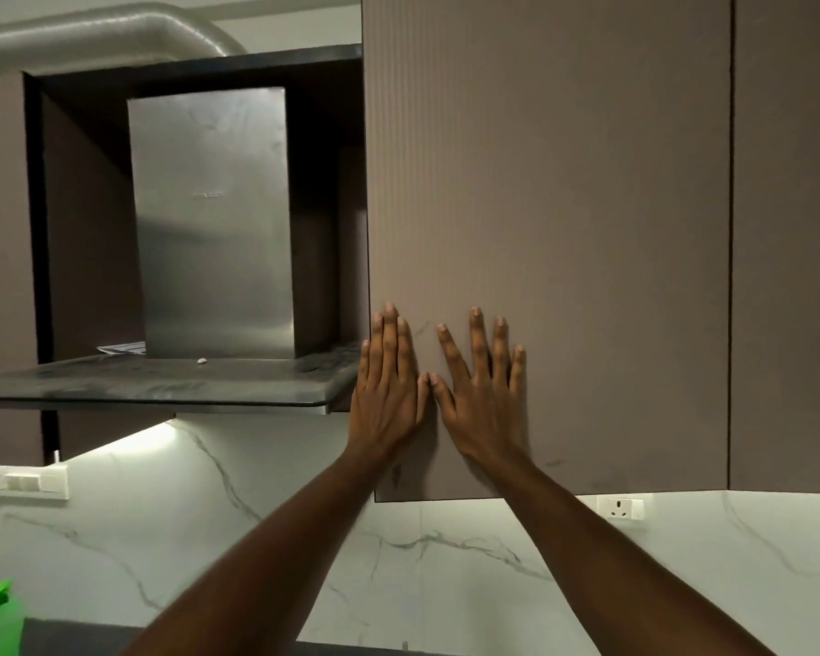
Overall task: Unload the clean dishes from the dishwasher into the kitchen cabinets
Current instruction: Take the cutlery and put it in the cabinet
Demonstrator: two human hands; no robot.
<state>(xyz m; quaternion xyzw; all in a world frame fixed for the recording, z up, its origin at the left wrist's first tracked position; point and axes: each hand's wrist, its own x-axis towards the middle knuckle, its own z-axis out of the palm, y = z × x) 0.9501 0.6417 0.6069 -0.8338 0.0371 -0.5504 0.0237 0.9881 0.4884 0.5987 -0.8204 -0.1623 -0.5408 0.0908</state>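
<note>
Both hands lie flat with fingers straight against the lower left part of the closed brown cabinet door (564,205): the left hand (389,385) by its left edge, the right hand (484,390) just beside it, thumbs touching.

Two bare forearms, no sleeves, watch or rings; hands (439,395) with short, plain nails.

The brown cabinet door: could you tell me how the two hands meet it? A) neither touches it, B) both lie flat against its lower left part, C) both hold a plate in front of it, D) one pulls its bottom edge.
B: the left hand and right hand lie flat, fingers straight, on the cabinet door.
</note>
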